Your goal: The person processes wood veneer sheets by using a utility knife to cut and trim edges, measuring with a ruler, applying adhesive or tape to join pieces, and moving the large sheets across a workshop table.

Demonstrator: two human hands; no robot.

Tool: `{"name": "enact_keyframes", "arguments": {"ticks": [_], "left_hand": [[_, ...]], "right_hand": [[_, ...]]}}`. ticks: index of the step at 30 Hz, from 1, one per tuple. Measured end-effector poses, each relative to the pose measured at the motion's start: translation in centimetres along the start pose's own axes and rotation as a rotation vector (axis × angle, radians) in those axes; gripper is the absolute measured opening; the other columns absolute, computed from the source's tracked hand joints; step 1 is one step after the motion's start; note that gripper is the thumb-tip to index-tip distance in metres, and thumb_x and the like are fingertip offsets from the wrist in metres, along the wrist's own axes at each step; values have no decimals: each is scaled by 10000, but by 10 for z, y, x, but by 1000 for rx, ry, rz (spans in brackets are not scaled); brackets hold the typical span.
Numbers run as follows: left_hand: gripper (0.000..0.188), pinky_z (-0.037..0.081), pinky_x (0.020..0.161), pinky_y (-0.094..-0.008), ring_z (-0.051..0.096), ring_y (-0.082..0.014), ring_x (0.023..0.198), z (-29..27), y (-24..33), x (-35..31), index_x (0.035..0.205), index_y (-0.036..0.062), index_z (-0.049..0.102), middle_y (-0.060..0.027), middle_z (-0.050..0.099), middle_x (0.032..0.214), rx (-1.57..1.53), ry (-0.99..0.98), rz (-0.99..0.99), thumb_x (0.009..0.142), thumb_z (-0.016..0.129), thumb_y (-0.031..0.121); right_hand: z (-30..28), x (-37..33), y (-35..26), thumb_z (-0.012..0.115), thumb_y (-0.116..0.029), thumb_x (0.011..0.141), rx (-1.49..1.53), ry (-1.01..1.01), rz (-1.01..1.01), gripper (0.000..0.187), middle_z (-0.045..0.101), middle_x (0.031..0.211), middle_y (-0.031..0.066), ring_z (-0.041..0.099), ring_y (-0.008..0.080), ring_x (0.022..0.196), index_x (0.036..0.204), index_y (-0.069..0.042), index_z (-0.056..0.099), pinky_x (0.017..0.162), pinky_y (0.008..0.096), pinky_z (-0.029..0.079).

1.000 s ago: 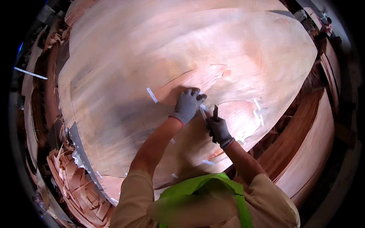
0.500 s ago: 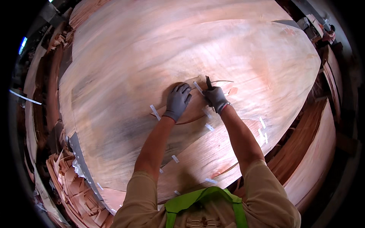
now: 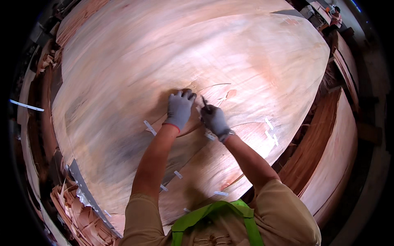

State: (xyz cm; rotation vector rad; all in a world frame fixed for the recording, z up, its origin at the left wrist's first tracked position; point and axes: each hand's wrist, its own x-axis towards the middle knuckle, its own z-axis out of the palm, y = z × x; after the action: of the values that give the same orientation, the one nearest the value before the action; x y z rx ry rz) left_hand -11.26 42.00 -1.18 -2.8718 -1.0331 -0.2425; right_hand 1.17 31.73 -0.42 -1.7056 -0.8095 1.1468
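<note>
Gripping dark tool (image 3: pixel 205 102): right hand (image 3: pixel 215 119). Left hand (image 3: pixel 179 109) unclenched, palm-down on wood sheet (image 3: pixel 246 69). Scraps (image 3: pixel 84 217) heaped beside.

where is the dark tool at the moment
In the head view, the dark tool is in the gloved right hand, near the picture's centre, just right of the left hand and over the pale wood sheet.

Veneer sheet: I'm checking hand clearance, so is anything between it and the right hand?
Nothing visible blocks the right hand, which holds a dark tool over the veneer sheet. The left hand rests on the sheet, just left of the tool. What lies directly beneath the right hand is hidden.
</note>
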Motion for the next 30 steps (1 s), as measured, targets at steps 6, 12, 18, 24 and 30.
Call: {"name": "enact_keyframes", "arguments": {"ticks": [6, 12, 18, 24, 30], "left_hand": [[213, 419, 735, -404, 543, -232, 910, -26, 100, 52, 909, 136, 614, -57, 574, 930, -272, 30, -8, 761, 623, 290], [233, 414, 736, -431, 542, -239, 920, 39, 125, 87, 912, 107, 618, -67, 589, 968, -212, 98, -26, 774, 610, 295], [156, 428, 742, -455, 556, -252, 897, -40, 151, 29, 862, 87, 617, -67, 597, 955, -550, 428, 259, 822, 555, 225], [130, 478, 666, -402, 579, -286, 811, 7, 93, 66, 915, 76, 544, -101, 576, 924, -559, 287, -77, 817, 550, 162], [458, 465, 688, -386, 556, -231, 895, 23, 89, 78, 1282, 98, 433, -87, 585, 1066, -203, 117, 99, 831, 489, 148]], "right_hand": [[-106, -34, 24, 531, -112, 902, 348, 216, 12, 288, 560, 699, 29, 435, 47, 489, 1181, -64, 482, 411, 181, 316], [-153, -51, 29, 582, -180, 893, 303, 243, -31, 258, 561, 691, 39, 393, 40, 444, 1114, -84, 490, 395, 184, 295], [-166, -1, 22, 567, -158, 893, 237, 142, -56, 240, 540, 680, 26, 425, 53, 469, 1093, -51, 488, 401, 198, 324], [-141, 87, 13, 619, -203, 851, 41, 14, -28, 230, 550, 654, 37, 438, 79, 433, 950, -43, 488, 388, 225, 345], [-127, 132, 40, 672, -284, 793, -356, 193, -68, 357, 641, 771, 161, 632, 244, 750, 912, 45, 597, 643, 319, 494]]}}
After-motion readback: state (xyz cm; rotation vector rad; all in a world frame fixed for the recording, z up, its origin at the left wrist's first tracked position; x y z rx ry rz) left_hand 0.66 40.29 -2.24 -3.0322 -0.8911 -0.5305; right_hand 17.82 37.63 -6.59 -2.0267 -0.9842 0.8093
